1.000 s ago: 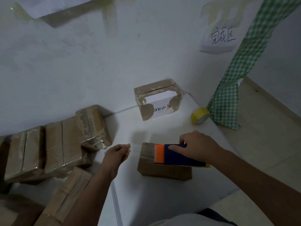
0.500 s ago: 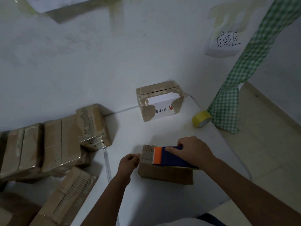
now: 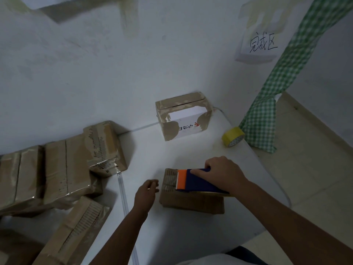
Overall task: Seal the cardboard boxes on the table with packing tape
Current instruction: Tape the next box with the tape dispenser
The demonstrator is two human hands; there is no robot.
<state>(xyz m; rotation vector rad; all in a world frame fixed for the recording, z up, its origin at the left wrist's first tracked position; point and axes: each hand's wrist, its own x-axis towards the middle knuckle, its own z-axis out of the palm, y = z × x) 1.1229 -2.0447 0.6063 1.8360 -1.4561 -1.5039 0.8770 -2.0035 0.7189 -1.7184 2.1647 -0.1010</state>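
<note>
The small cardboard box [image 3: 191, 197] in front of me is flat, brown and ribbed along its left end, lying near the front edge of the white table [image 3: 191, 153]. My right hand [image 3: 223, 173] grips the navy tape dispenser [image 3: 198, 181] with its orange front, resting on top of the box. My left hand [image 3: 147, 190] sits just beside the box's left end, fingers curled with the tips pinched together; I cannot tell whether tape is between them. Half a second ago this hand was touching the box's end, now it is slightly off it, and the dispenser has hardly shifted. A taped white-sided box [image 3: 183, 115] stands against the wall, a yellow tape roll [image 3: 232, 136] lies near the green checked cloth [image 3: 267, 119], and taped boxes [image 3: 66, 169] pile up at the left. A handwritten paper sign [image 3: 261, 48] is stuck on the white wall
</note>
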